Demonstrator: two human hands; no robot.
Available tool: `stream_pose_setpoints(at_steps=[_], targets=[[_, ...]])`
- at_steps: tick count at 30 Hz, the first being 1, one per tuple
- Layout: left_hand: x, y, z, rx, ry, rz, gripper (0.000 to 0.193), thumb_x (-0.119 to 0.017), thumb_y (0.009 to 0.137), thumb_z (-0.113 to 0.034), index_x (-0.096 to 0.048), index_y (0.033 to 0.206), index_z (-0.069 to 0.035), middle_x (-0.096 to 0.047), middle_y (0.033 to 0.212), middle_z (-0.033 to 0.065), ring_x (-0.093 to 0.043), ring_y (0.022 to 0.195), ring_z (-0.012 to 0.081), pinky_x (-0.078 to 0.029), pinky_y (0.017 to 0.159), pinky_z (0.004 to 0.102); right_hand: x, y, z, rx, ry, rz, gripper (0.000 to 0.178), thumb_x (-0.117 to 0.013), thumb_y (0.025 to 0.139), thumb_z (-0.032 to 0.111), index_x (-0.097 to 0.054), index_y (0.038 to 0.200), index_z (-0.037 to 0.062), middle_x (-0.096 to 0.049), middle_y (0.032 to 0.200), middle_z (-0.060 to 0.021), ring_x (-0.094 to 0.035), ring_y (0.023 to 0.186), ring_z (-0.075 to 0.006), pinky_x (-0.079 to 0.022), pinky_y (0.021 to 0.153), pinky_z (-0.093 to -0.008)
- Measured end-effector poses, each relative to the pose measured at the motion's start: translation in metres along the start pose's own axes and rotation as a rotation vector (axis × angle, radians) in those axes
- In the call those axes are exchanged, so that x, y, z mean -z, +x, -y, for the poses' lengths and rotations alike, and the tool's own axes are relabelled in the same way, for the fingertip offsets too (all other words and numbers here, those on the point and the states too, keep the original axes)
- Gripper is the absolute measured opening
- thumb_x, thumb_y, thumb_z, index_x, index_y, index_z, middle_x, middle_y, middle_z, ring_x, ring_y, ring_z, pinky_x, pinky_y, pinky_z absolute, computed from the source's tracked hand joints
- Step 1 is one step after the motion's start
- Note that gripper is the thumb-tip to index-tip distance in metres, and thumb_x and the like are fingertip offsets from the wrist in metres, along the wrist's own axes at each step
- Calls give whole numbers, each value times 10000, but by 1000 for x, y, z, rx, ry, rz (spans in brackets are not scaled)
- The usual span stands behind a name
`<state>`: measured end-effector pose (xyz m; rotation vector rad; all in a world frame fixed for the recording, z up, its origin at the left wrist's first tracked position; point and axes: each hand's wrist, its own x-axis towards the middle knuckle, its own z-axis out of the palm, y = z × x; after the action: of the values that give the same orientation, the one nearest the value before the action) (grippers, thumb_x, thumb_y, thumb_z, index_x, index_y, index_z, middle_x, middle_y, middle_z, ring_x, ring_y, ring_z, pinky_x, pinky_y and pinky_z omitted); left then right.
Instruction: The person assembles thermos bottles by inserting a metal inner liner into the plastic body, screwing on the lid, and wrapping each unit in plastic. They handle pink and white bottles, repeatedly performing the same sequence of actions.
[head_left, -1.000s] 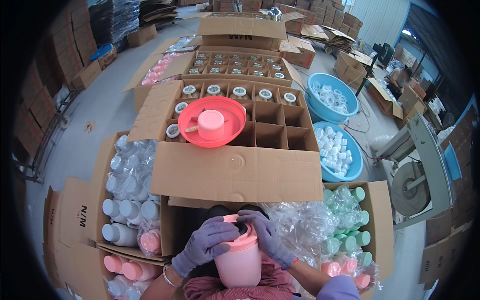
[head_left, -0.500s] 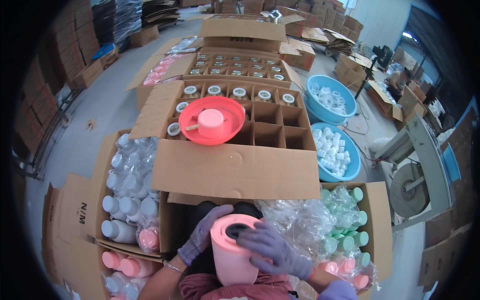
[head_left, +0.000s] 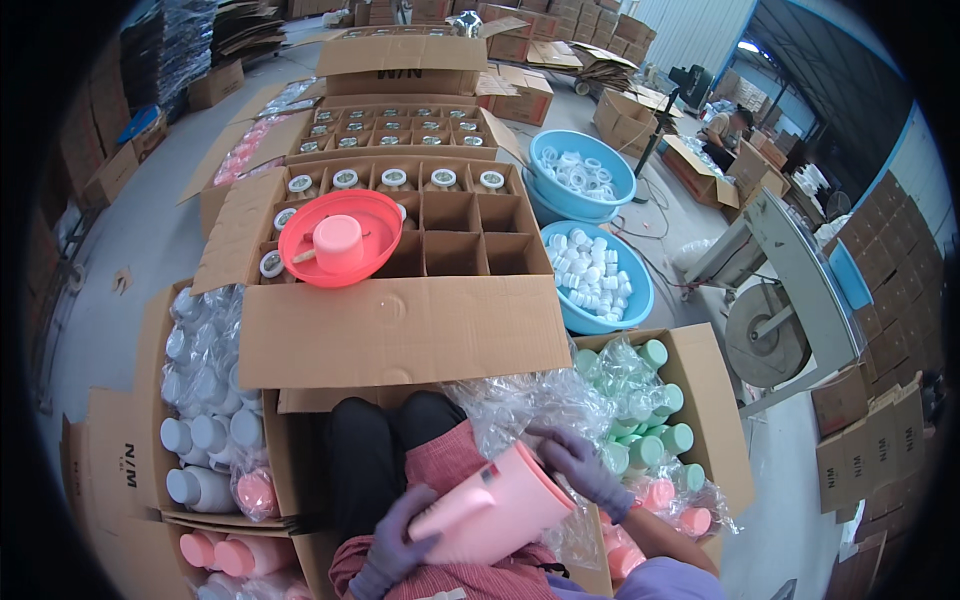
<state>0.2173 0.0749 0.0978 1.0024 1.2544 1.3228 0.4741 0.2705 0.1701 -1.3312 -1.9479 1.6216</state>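
A pink plastic jug [head_left: 500,515] lies tilted across my lap, its open mouth turned to the right. My left hand [head_left: 395,545], in a purple-grey glove, is closed around its lower left end. At the mouth's rim, my gloved right hand [head_left: 588,470] has its fingers bent over the edge; part of them is hidden. A red-pink basin [head_left: 375,235] with a pink cup-shaped piece [head_left: 338,245] in it rests on the divided carton [head_left: 400,335] ahead of me. Several jars with white lids [head_left: 395,180] stand in that carton's compartments.
Left stands a carton of wrapped whitish bottles [head_left: 200,490], with pink-capped ones [head_left: 250,555] below. On the right, a carton [head_left: 705,385] holds green-capped bottles [head_left: 645,450]. Blue basins hold white caps [head_left: 595,280] and clear rings [head_left: 575,175]. A grey machine [head_left: 765,330] stands far right.
The jug has tipped from upright to lying, mouth rightward. My left hand has gone from its upper side to its lower end; my right hand has moved from the top to the rim. The view has shifted right.
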Motion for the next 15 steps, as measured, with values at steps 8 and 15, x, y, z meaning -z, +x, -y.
stream_pose_setpoints(at_steps=[8, 15], targets=[[-13, 45, -60, -491, 654, 88, 319, -671, 807, -101, -718, 1114, -26, -702, 1180, 111, -652, 1133, 266, -452, 1052, 415, -21, 19, -21, -169, 658, 89, 605, -470, 1019, 464, -436, 1450, 41, -543, 1358, -122, -568, 1191, -229, -453, 1036, -359], [10, 62, -64, 4, 265, 46, 275, -704, 879, -107, -709, 1130, 4, -747, 1007, 121, -697, 888, 137, -557, 797, 285, 2, 14, 38, 432, 194, 240, 625, -493, 1001, 427, -379, 1493, 60, -336, 1549, -137, -345, 1404, -213, -265, 1173, -388]])
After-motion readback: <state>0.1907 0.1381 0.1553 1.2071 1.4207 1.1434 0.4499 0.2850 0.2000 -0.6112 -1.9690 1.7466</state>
